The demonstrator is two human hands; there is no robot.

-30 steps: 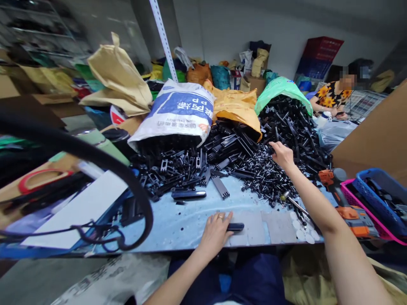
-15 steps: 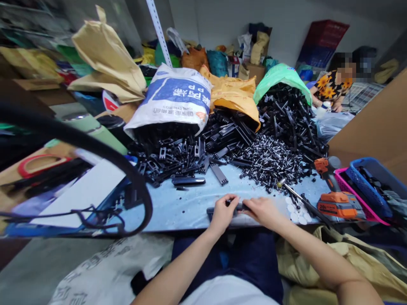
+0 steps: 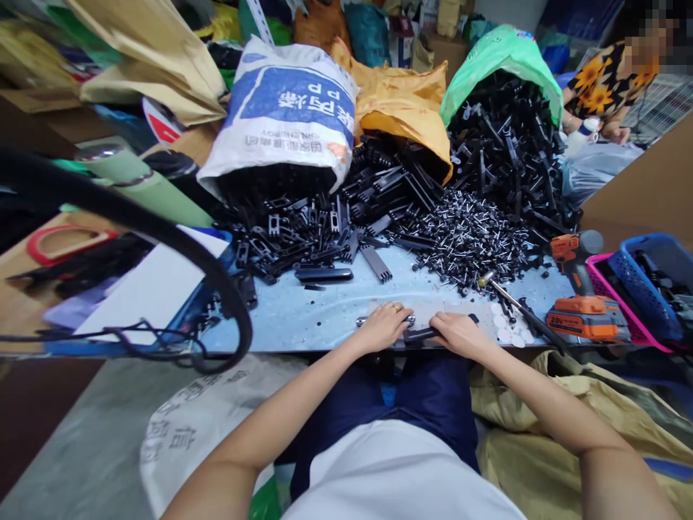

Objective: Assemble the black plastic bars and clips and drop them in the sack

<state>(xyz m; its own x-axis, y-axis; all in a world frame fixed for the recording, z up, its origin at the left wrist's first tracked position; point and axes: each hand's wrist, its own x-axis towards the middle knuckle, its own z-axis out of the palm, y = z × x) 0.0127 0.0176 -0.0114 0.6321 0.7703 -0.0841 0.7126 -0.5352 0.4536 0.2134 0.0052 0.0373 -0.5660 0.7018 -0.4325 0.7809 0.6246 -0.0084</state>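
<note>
My left hand (image 3: 385, 326) is at the front edge of the bench, its fingers curled over a shiny, dark, bar-shaped piece (image 3: 362, 321) whose ends show on either side. Just to its right, my right hand (image 3: 459, 335) grips a black plastic piece (image 3: 420, 335) between thumb and fingers; part of it is hidden by the hand. Ahead of my hands, a long black handle-like piece (image 3: 323, 275) and a flat grey toothed piece (image 3: 375, 264) lie on the blue bench top (image 3: 303, 310).
Behind are a heap of small metal pins (image 3: 471, 238) and black parts spilling from white (image 3: 292, 108), orange (image 3: 401, 94) and green (image 3: 503, 58) sacks. A hammer (image 3: 514, 310), white discs (image 3: 509, 334), cordless drill (image 3: 585, 310) and baskets (image 3: 650, 289) stand right. Another person sits far right.
My hands have moved apart; before, they were together at one dark piece. The shiny piece under my left hand now shows. The view has tilted downward.
</note>
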